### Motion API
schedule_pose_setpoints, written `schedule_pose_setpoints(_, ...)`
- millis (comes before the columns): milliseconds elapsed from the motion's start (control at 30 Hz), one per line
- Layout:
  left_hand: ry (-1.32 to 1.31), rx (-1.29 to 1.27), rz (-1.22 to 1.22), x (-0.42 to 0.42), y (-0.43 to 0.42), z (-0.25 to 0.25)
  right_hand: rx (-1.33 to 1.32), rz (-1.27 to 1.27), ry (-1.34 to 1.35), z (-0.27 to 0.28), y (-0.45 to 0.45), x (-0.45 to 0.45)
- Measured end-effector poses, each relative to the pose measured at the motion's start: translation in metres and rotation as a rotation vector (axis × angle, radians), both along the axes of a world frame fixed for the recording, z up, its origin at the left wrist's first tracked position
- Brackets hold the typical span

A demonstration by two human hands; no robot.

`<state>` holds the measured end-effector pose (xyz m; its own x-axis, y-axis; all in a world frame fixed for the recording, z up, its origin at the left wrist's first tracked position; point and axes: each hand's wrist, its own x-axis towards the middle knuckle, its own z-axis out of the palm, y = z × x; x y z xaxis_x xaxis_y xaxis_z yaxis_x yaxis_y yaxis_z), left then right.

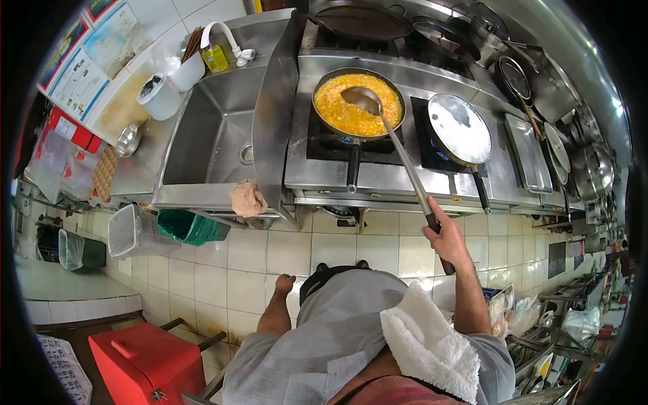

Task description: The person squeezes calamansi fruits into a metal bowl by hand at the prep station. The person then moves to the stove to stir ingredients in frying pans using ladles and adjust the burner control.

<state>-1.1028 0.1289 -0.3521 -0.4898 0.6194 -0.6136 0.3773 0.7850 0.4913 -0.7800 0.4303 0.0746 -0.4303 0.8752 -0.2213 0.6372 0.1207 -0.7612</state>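
My right hand [445, 236] is closed around the dark handle of a long metal ladle [409, 162]. The ladle's bowl rests in an orange-yellow, chunky mixture [334, 101], which fills a frying pan [355, 150] on the stove. Below the sink front and beside my grey apron hangs my left hand [284, 283], away from the pans and with no object visible in it; its fingers are mostly hidden from above. To the right of the filled pan, a second pan [442, 145] sits on a burner, covered by a shiny round lid [460, 127].
A steel sink [209, 135] adjoins the stove on the left, with a brown cloth [248, 198] on its front edge. Bins [135, 233] stand below. A metal tray [528, 154] and stacked pots [560, 88] are at right. A red box [145, 361] stands behind left.
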Motion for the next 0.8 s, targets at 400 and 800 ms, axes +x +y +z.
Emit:
schedule_pose_setpoints(400,-0.007,0.214,0.066,-0.001,0.058,0.044,0.491,0.056,-0.055,-0.051,0.043,-0.049)
schedule_pose_setpoints(800,0.058,0.085,-0.005,-0.05,-0.075,-0.002,-0.126,-0.199,0.38,-0.016,-0.023,-0.071)
